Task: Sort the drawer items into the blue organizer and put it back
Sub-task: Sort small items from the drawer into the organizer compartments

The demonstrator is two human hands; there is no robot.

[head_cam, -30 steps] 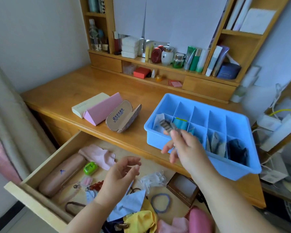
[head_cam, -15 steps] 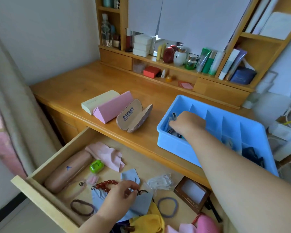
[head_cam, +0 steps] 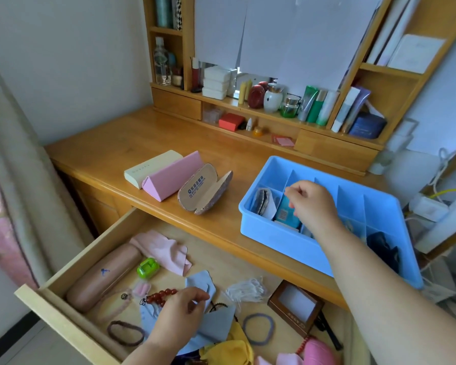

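Observation:
The blue organizer stands on the desk at the right. Its front-left compartment holds a grey clip on white paper; the one beside it holds a teal packet. My right hand hovers over these compartments, fingers curled, with nothing visible in it. The open wooden drawer lies below. Inside it, my left hand rests on a blue cloth. Its fingertips are pinched on a red bead bracelet.
Three glasses cases lie on the desk: cream, pink and an open brown one. The drawer also holds a brown case, a green gadget, a pink cloth, a white tassel, hair ties and a small brown box.
My right hand carried the grey clip into the organizer's front-left compartment and let it go. My left hand dropped into the drawer onto the bead bracelet.

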